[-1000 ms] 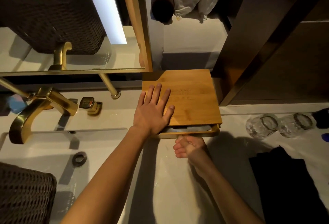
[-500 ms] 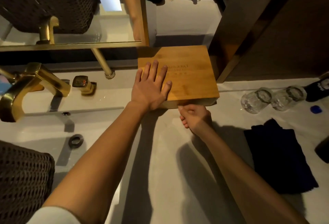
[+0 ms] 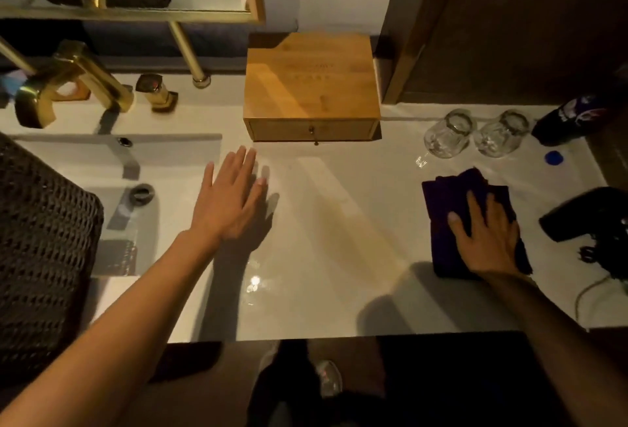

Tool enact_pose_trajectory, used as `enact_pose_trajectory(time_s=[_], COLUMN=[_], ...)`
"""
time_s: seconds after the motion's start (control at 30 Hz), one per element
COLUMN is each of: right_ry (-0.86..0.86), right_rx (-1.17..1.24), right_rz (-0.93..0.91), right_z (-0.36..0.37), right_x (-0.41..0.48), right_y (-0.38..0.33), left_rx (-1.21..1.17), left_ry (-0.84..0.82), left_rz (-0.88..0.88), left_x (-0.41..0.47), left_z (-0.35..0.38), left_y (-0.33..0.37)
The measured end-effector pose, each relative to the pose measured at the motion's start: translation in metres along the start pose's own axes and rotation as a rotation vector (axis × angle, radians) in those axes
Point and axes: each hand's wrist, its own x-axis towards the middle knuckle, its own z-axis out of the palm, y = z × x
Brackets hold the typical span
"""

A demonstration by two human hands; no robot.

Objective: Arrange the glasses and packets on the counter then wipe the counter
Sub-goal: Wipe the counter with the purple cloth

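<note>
Wooden drawer box (image 3: 311, 87), shut: two glasses (image 3: 474, 134) right of it; right hand (image 3: 489, 239) flat on dark cloth (image 3: 455, 202), ready to wipe the surface (image 3: 339, 222); left hand (image 3: 227, 202) released, open, in front.

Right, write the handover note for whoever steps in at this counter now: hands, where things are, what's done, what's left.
Left hand: open, flat, fingers spread over the bare counter beside the sink; holds nothing.
Right hand: palm down on the dark cloth, pressing it to the counter; not bunched in a grip.
Wooden box: against the back wall, drawer shut.
Two glasses: side by side right of the box.
No packets in view; whether they are in the box cannot be told.
Done: glasses grouped, drawer closed.
Left: wipe the counter.
</note>
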Motion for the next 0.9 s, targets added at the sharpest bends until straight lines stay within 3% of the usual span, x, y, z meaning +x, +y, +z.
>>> enact_pose_trajectory(time_s=[0.27,0.6,0.9], right_ry=[0.101,0.098,0.05], right_rx=[-0.043,-0.136,-0.138], right_rz=[-0.098,-0.205,-0.494], right_z=[0.012,0.021,0.035], right_x=[-0.008,-0.005,-0.017], right_y=[0.004,-0.015,-0.136], left_rx=[0.075,0.162,0.151], left_ry=[-0.07,-0.005,0.036], left_rz=[-0.223,-0.221,-0.215], left_x=[-0.152,-0.158,-0.157], left_z=[0.076,0.087,0.09], left_y=[-0.023,-0.021,-0.025])
